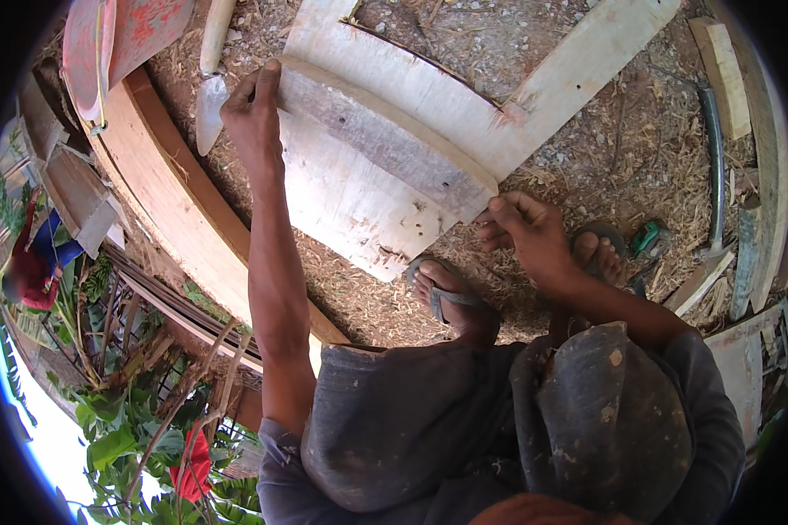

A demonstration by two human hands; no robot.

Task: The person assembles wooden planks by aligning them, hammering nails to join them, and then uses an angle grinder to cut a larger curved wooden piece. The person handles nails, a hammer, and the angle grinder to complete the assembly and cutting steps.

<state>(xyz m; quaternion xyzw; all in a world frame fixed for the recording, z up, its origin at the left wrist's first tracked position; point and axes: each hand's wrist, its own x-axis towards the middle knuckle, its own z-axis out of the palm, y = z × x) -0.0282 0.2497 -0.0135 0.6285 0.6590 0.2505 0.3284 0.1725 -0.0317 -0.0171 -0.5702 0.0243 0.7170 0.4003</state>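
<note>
A weathered grey wooden batten (372,131) with dark nail holes lies slantwise across a pale flat board (341,197) on the ground. My left hand (258,105) is closed around its far left end, thumb over the top. At its near right end, my right hand (530,232) has its fingers curled in, thumb and fingertips at the corner. Another pale plank (578,74) runs from beside the batten toward the upper right. A hand tool with a pale handle and a short broad blade (210,114) lies beyond my left hand.
Wood shavings (350,280) litter the ground around my sandalled feet. A long plank (162,201) stands at the left, near a red-stained sheet (140,44). At the right are a dark metal bar (714,166), a green object (648,238) and timber offcuts (727,79). Another person (35,262) is far left.
</note>
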